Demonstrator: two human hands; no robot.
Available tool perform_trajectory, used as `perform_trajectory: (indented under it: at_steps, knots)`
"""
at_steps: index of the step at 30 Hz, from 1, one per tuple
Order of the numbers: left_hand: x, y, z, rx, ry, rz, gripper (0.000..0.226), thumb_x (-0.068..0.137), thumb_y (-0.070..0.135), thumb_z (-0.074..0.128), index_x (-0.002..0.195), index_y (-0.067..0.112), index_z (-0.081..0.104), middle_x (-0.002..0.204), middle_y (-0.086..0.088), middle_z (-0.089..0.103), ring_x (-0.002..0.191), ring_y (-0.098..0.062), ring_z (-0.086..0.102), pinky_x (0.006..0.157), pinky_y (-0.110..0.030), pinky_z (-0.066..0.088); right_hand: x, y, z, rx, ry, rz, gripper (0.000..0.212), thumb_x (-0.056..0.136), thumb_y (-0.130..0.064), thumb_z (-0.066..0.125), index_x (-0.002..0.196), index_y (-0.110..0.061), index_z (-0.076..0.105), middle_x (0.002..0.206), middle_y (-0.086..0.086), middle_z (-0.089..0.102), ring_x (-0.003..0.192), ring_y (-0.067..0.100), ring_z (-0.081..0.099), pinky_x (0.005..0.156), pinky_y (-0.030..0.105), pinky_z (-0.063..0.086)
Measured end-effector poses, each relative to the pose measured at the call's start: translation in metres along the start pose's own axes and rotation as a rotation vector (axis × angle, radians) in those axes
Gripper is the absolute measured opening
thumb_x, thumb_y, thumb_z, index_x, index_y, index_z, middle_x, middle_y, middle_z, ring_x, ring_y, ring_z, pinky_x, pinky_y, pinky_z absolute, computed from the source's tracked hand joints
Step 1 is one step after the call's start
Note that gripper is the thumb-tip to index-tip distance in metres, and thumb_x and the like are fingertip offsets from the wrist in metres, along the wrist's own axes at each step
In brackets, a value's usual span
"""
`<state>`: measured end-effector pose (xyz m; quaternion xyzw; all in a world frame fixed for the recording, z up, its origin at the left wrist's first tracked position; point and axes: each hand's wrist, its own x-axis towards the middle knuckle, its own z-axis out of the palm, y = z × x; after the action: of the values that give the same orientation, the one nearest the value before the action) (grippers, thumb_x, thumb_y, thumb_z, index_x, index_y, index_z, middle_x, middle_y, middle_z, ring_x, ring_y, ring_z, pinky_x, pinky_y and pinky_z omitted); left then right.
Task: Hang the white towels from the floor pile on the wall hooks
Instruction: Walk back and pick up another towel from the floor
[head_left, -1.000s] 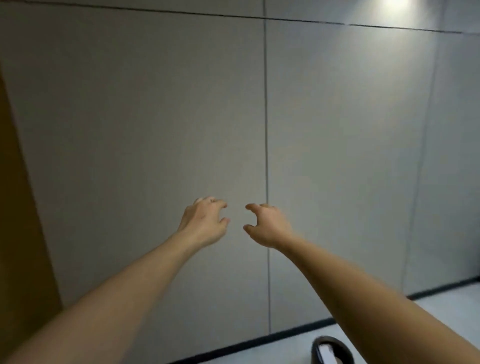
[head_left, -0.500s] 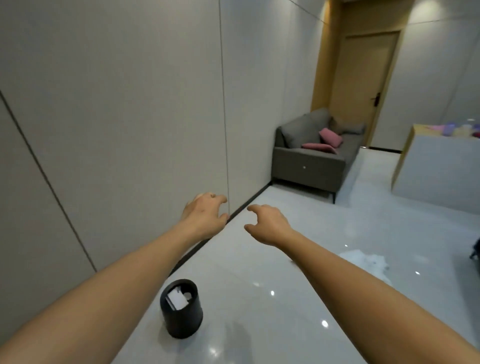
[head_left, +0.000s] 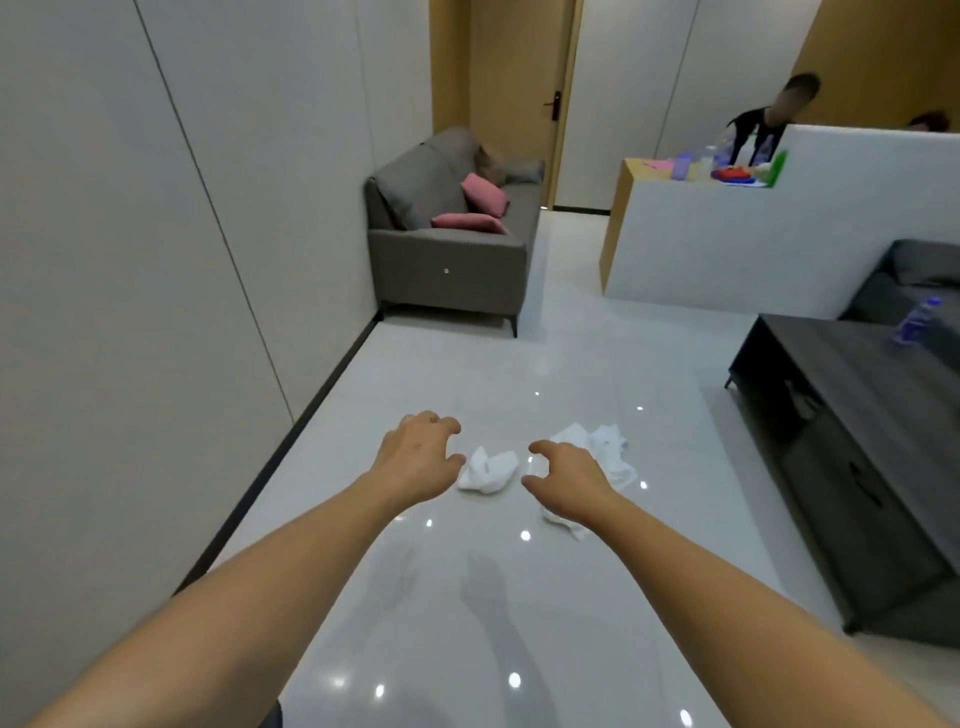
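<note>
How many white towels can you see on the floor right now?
3, as far as shows. One crumpled towel lies between the hands. A second towel lies beyond the right hand. A third piece shows under that wrist; it may be part of the second.

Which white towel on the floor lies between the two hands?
The small crumpled towel lies between the left hand and right hand; the larger towel lies beyond the right hand, partly hidden.

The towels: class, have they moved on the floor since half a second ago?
Cannot tell: the towels lie right of the wall, but the camera has turned.
</note>
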<state>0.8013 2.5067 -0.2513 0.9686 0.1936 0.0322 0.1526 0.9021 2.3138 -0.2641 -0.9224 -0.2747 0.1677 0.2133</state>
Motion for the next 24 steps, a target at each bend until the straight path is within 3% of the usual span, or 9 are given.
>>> perform_trajectory:
  at_steps: [7,14,24]
  knots:
    - [0.100,-0.008,0.064,-0.031,-0.197,0.040,0.048,0.089,0.038,0.055,0.135,0.026,0.049,0.133,-0.003,0.050,0.120,-0.025,0.047,0.096,-0.038,0.045,0.070,0.062,0.031,0.067,-0.098,0.218,0.059,0.090,-0.034,0.060,0.144,-0.018,0.044,0.141,0.004,0.053,0.128,0.022,0.049,0.093,0.028,0.042]
    - [0.230,-0.010,0.124,-0.016,-0.278,0.024,0.047,0.090,0.039,0.056,0.134,0.025,0.049,0.131,-0.002,0.051,0.119,-0.023,0.048,0.094,-0.037,0.046,0.200,0.122,0.041,0.118,-0.153,0.284,0.059,0.090,-0.034,0.060,0.145,-0.018,0.044,0.135,0.004,0.057,0.126,0.021,0.051,0.093,0.027,0.041]
    - [0.405,-0.015,0.199,-0.052,-0.445,-0.166,0.045,0.091,0.035,0.057,0.133,0.021,0.052,0.130,-0.005,0.052,0.113,-0.022,0.053,0.090,-0.031,0.046,0.395,0.194,0.050,0.212,-0.358,0.362,0.057,0.089,-0.033,0.060,0.143,-0.018,0.047,0.133,0.005,0.059,0.124,0.020,0.053,0.092,0.026,0.041]
